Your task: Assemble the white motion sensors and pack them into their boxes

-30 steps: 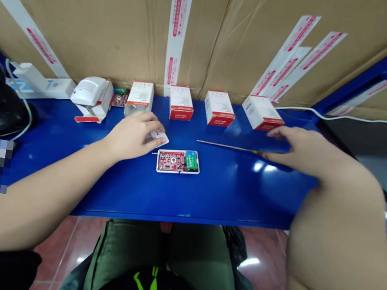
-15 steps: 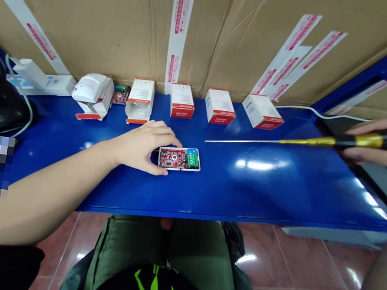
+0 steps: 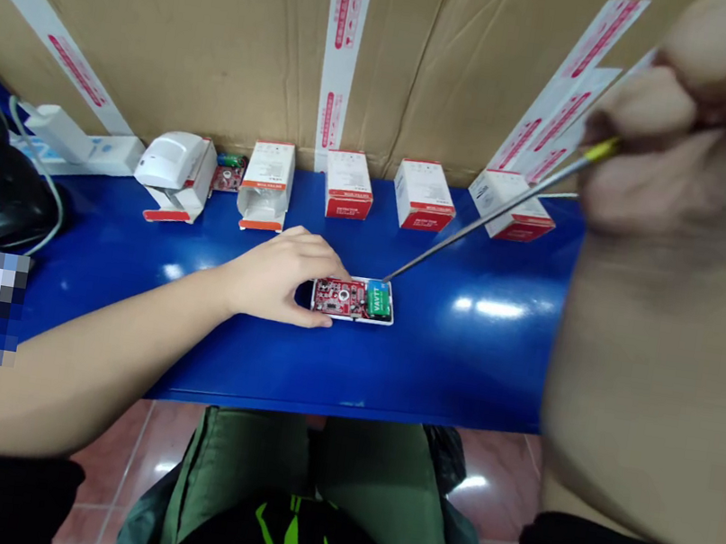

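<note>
PCB point(image 3: 338, 297) in L hand's point(image 3: 277, 273) fingers point(image 3: 315, 251), R hand's point(image 3: 666, 163) screwdriver point(image 3: 479, 224) tip just beside.

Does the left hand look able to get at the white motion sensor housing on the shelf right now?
Probably yes. The left hand is at the edge of the red circuit board, and the white motion sensor housing sits up and to its left on the blue shelf, with nothing standing between them.

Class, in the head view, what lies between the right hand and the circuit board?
The thin metal shaft of a screwdriver, held in the right hand, reaches to the white casing of the red circuit board in the head view.
</note>
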Demonstrator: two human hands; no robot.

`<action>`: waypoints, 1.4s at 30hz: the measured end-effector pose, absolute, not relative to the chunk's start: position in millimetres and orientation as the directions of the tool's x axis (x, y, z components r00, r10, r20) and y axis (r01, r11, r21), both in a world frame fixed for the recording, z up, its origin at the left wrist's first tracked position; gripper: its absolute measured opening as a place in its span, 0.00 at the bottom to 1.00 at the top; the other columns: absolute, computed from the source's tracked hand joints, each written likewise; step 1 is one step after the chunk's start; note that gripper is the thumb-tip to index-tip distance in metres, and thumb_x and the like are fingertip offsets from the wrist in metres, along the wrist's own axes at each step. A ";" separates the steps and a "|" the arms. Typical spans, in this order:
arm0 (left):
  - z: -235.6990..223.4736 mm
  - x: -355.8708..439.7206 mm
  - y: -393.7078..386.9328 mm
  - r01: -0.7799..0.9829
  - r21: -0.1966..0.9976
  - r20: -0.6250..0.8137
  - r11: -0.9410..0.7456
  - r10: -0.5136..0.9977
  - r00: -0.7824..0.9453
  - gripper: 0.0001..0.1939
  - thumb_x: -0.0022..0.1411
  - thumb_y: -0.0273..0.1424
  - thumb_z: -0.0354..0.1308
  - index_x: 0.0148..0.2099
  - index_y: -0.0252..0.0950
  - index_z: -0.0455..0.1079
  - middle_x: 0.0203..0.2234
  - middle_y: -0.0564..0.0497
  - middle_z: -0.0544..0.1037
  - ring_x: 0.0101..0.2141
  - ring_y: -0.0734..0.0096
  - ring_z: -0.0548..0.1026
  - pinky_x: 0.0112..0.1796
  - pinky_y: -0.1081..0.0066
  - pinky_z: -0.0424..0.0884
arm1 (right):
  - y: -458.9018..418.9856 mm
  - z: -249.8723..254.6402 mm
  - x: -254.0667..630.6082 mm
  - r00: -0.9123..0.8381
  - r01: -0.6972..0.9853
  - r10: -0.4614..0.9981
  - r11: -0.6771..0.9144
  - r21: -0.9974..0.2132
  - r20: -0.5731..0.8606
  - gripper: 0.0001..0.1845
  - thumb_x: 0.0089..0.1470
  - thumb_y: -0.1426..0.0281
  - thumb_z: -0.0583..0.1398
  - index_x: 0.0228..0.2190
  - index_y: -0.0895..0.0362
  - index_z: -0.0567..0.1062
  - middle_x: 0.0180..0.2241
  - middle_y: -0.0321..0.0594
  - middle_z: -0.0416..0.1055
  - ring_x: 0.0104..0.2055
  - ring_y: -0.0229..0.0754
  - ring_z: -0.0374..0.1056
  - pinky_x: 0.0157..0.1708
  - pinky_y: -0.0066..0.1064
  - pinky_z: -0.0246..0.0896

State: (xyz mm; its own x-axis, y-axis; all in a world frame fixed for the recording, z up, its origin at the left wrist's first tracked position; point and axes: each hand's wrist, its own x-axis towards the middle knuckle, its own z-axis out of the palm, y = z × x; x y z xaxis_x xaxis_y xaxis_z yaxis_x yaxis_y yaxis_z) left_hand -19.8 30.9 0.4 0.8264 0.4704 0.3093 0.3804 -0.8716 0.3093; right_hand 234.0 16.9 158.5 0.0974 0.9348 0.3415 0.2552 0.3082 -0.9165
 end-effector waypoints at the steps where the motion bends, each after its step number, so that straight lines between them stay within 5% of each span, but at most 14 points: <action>1: 0.4 -19.3 30.9 0.381 0.297 0.312 -0.876 0.466 0.828 0.23 0.65 0.46 0.70 0.57 0.39 0.78 0.51 0.46 0.86 0.50 0.56 0.83 0.51 0.59 0.67 | 17.5 160.1 223.9 0.182 0.086 0.896 0.396 -0.914 0.406 0.41 0.73 0.44 0.43 0.16 0.57 0.41 0.24 0.29 0.34 0.17 0.23 0.36 0.18 0.19 0.36; 6: 0.2 -17.5 29.8 0.409 0.226 0.321 -0.884 0.464 0.826 0.21 0.67 0.50 0.68 0.53 0.42 0.81 0.49 0.48 0.87 0.47 0.56 0.83 0.51 0.57 0.63 | 27.5 142.6 181.5 0.013 -0.283 0.914 0.392 -0.875 0.405 0.34 0.79 0.63 0.37 0.18 0.53 0.53 0.22 0.27 0.45 0.16 0.23 0.42 0.16 0.19 0.37; 13: -2.2 -16.8 30.9 0.405 0.210 0.342 -0.890 0.455 0.823 0.22 0.67 0.52 0.67 0.47 0.38 0.80 0.46 0.46 0.87 0.45 0.57 0.82 0.50 0.57 0.62 | 41.2 116.5 161.5 -0.125 -0.468 0.871 0.370 -0.803 0.475 0.16 0.73 0.69 0.57 0.34 0.47 0.56 0.22 0.22 0.47 0.15 0.28 0.44 0.17 0.19 0.34; 18: -2.4 -15.8 31.2 0.421 0.212 0.321 -0.882 0.470 0.822 0.20 0.65 0.50 0.69 0.46 0.39 0.80 0.46 0.47 0.87 0.44 0.57 0.81 0.49 0.58 0.62 | 45.4 115.0 157.9 -0.247 -0.515 0.830 0.324 -0.793 0.500 0.24 0.63 0.61 0.68 0.37 0.45 0.54 0.20 0.19 0.50 0.16 0.32 0.43 0.17 0.26 0.30; 23: -3.2 -16.1 31.4 0.403 0.206 0.347 -0.892 0.452 0.822 0.21 0.65 0.50 0.70 0.47 0.38 0.81 0.44 0.48 0.87 0.43 0.58 0.82 0.48 0.59 0.61 | 42.9 115.1 158.5 -0.184 -0.555 0.811 0.381 -0.740 0.555 0.13 0.71 0.72 0.56 0.37 0.46 0.56 0.20 0.20 0.48 0.17 0.32 0.38 0.17 0.24 0.29; 29: -2.7 -15.1 31.3 0.388 0.210 0.361 -0.897 0.440 0.822 0.19 0.65 0.48 0.70 0.46 0.38 0.81 0.44 0.48 0.87 0.45 0.57 0.82 0.48 0.58 0.62 | 43.1 110.4 159.4 -0.233 -0.533 0.755 0.428 -0.730 0.613 0.27 0.64 0.68 0.67 0.34 0.46 0.50 0.20 0.18 0.54 0.18 0.31 0.41 0.17 0.24 0.32; 32: -2.3 -15.2 31.0 0.397 0.212 0.356 -0.893 0.449 0.820 0.20 0.64 0.48 0.71 0.46 0.37 0.81 0.44 0.48 0.87 0.43 0.57 0.82 0.47 0.58 0.62 | 41.6 112.2 161.0 -0.275 -0.502 0.725 0.452 -0.737 0.632 0.20 0.69 0.74 0.60 0.34 0.47 0.53 0.22 0.20 0.60 0.18 0.31 0.47 0.16 0.24 0.39; 37: -1.7 -15.6 30.0 0.419 0.241 0.317 -0.875 0.479 0.819 0.19 0.63 0.48 0.72 0.45 0.39 0.81 0.44 0.48 0.87 0.44 0.57 0.82 0.48 0.59 0.63 | 40.1 114.6 165.3 -0.325 -0.428 0.734 0.448 -0.785 0.597 0.12 0.71 0.78 0.56 0.37 0.49 0.65 0.33 0.27 0.62 0.27 0.34 0.65 0.27 0.29 0.72; 39: -1.5 -15.3 29.6 0.425 0.245 0.310 -0.871 0.486 0.817 0.19 0.63 0.48 0.73 0.45 0.39 0.81 0.44 0.48 0.87 0.43 0.57 0.82 0.47 0.59 0.63 | 47.2 110.5 165.5 -0.304 -0.446 0.712 0.482 -0.754 0.634 0.14 0.71 0.77 0.57 0.33 0.49 0.65 0.31 0.27 0.59 0.26 0.33 0.64 0.28 0.28 0.73; 42: -1.6 -14.3 29.5 0.409 0.248 0.321 -0.878 0.472 0.821 0.19 0.62 0.47 0.74 0.45 0.38 0.81 0.44 0.48 0.87 0.43 0.57 0.82 0.47 0.59 0.63 | 60.3 102.2 164.0 -0.292 -0.506 0.688 0.478 -0.718 0.664 0.15 0.72 0.61 0.62 0.32 0.50 0.70 0.28 0.28 0.63 0.25 0.32 0.67 0.25 0.25 0.72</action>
State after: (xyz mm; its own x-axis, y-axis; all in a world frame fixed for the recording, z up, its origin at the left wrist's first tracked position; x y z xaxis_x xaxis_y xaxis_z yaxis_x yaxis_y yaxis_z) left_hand -14.3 29.5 -1.6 0.8209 0.4724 0.3210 0.4086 -0.8784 0.2479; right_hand 164.0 60.3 102.2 -0.2919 0.6885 0.6639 -0.5064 0.4776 -0.7180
